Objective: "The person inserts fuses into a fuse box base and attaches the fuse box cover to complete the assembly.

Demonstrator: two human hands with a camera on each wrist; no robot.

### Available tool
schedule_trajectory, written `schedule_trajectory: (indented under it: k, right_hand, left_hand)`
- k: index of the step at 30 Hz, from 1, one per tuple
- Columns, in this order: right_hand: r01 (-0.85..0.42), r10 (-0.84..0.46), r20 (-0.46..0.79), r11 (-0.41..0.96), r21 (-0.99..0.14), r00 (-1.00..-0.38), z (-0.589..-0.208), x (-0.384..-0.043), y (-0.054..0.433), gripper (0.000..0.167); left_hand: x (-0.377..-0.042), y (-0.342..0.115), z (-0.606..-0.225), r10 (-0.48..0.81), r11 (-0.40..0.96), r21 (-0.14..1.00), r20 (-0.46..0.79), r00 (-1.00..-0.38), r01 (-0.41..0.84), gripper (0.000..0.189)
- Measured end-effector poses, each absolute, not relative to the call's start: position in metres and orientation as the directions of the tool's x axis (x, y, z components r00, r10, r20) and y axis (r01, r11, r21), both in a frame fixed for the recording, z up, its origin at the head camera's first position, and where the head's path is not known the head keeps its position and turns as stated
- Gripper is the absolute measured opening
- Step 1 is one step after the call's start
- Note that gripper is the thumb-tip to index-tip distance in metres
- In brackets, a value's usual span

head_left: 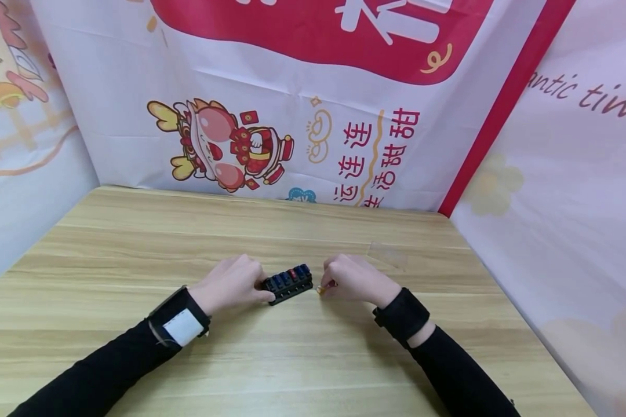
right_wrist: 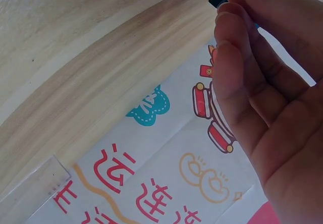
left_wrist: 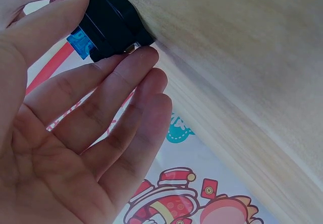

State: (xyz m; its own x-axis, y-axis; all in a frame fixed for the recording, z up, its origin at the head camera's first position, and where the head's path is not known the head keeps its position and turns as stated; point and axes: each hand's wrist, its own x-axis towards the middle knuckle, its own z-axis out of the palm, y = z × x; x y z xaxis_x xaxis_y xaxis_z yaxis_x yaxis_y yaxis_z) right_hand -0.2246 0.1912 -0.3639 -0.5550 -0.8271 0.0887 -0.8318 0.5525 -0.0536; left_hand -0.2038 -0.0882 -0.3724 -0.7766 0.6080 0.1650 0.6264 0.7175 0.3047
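My left hand (head_left: 238, 284) grips the left end of a black fuse block (head_left: 288, 285), thumb on its near side and fingertips at the far side. A row of blue blade fuses and one red fuse (head_left: 292, 274) sits along its top. In the left wrist view a blue fuse (left_wrist: 81, 43) sticks out of the black housing (left_wrist: 113, 24). Just off the block's right end, my right hand (head_left: 357, 281) pinches a small orange-yellow piece (head_left: 320, 290) between thumb and forefinger; most of this piece is hidden by the fingers.
A clear flat plastic piece (head_left: 388, 255) lies on the wood-grain table (head_left: 302, 365) behind my right hand. Printed cloth (head_left: 313, 145) hangs along the table's back edge, and more printed cloth (head_left: 563, 191) stands at the right.
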Motion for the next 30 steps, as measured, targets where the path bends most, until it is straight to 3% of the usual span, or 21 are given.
schedule_trajectory:
  k: [30]
  right_hand:
    - [-0.811,-0.809,0.062,0.577,-0.097,-0.584,-0.3721,-0.2283,0.1898,0.008]
  left_hand:
    - [-0.2045,-0.0878,-0.3738,0.596,0.726,0.317,0.155,-0.788,0.611,0.033]
